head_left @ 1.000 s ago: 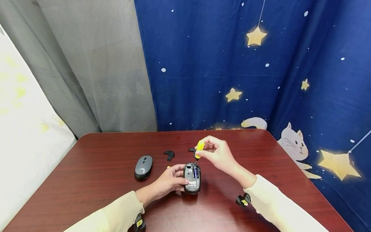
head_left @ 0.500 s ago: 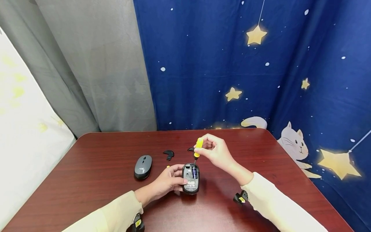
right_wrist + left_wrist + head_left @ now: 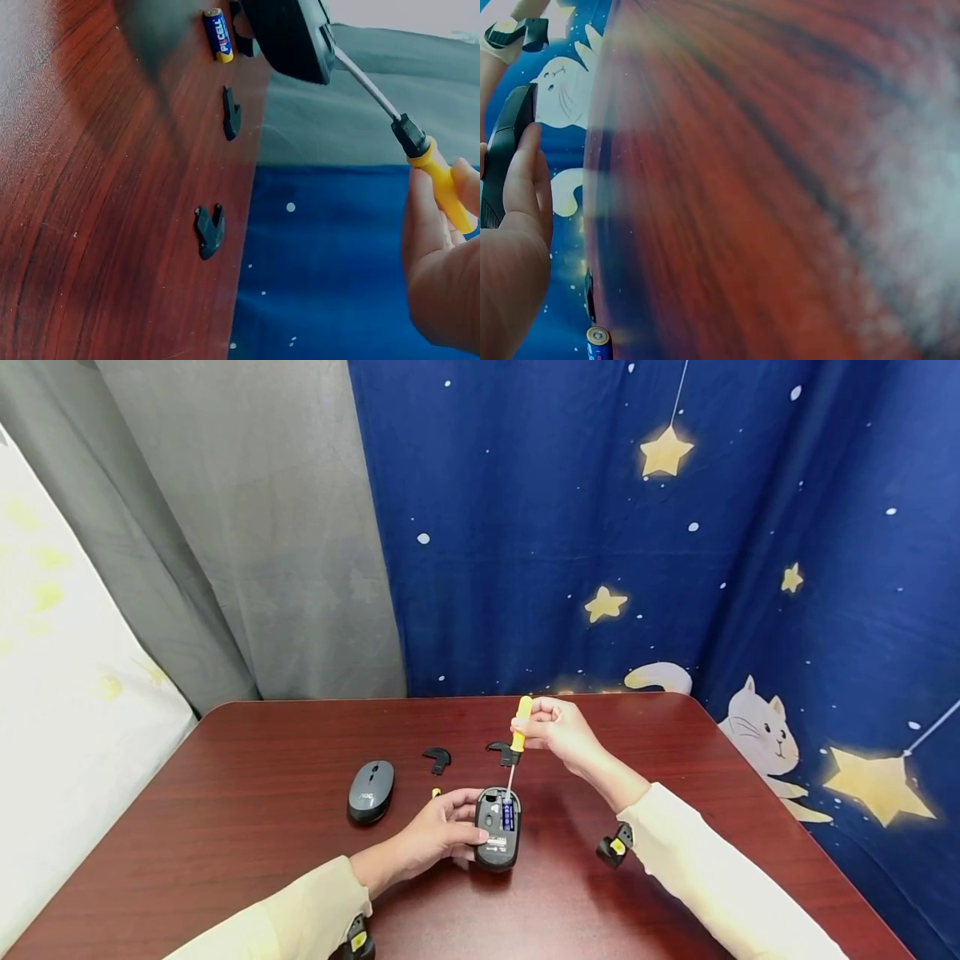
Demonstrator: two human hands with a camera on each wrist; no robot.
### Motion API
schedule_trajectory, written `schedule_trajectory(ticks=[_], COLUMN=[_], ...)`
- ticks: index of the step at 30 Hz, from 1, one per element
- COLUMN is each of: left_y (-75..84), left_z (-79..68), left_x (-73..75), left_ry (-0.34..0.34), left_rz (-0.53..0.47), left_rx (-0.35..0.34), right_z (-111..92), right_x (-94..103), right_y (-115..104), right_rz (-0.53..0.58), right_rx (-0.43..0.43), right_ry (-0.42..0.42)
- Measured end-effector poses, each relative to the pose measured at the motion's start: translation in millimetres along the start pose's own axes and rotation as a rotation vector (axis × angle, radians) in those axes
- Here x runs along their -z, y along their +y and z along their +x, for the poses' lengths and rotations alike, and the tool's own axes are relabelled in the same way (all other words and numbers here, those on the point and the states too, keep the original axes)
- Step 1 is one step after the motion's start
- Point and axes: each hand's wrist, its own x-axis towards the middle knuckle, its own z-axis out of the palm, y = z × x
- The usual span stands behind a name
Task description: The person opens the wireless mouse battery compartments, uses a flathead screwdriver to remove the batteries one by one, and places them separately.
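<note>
My left hand (image 3: 429, 835) grips a dark computer mouse (image 3: 497, 853), its underside turned up toward the head camera. Inside its uncovered compartment lies a blue battery (image 3: 508, 815). My right hand (image 3: 566, 737) holds a screwdriver (image 3: 522, 722) by its yellow handle, between thumb and fingers. The metal shaft slants down to the compartment's far end, by the battery; what exactly the tip touches is too small to tell. In the left wrist view, the mouse (image 3: 508, 135) shows side-on between thumb and fingers. The right wrist view shows the shaft reaching the mouse's edge, the tip hidden.
Two black battery covers (image 3: 438, 759) (image 3: 209, 231) lie apart on the table beyond the held mouse. A loose blue-and-yellow battery (image 3: 218, 35) stands or lies near the left hand. Another grey mouse (image 3: 371, 792) sits right side up at the left of the brown table (image 3: 262, 793).
My right hand has risen slightly and moved away from me, and the screwdriver stands more upright with more shaft showing. The left hand still holds the mouse, now tilted a little differently.
</note>
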Motion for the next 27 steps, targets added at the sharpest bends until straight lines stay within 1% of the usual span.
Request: schedule_trajectory(ticks=[4,9,16,22,25,27], left_y=[-0.7,0.9,1.4,0.7,0.9,0.6], left_z=[-1.1,-1.1,-0.5,0.6,0.1,-0.3], left_x=[-2.4,-4.1,-4.9,-5.0,-4.9,-4.4], left_ry=[-0.001,-0.009,-0.022,-0.017,-0.023,-0.023], left_rz=[0.005,0.016,0.018,0.025,0.02,0.013], left_rx=[-0.002,-0.009,-0.005,0.001,0.0,0.001], right_z=[5.5,9.8,10.6,10.4,9.2,7.9], right_x=[2.2,4.5,6.9,6.5,6.3,6.5], right_y=[4.9,10.2,17.4,20.7,20.9,19.8], right_rz=[0.044,0.073,0.079,0.096,0.098,0.098], right_rx=[-0.095,-0.209,-0.311,-0.359,-0.354,-0.331], right_ry=[-0.008,0.013,0.028,0.043,0.06,0.067])
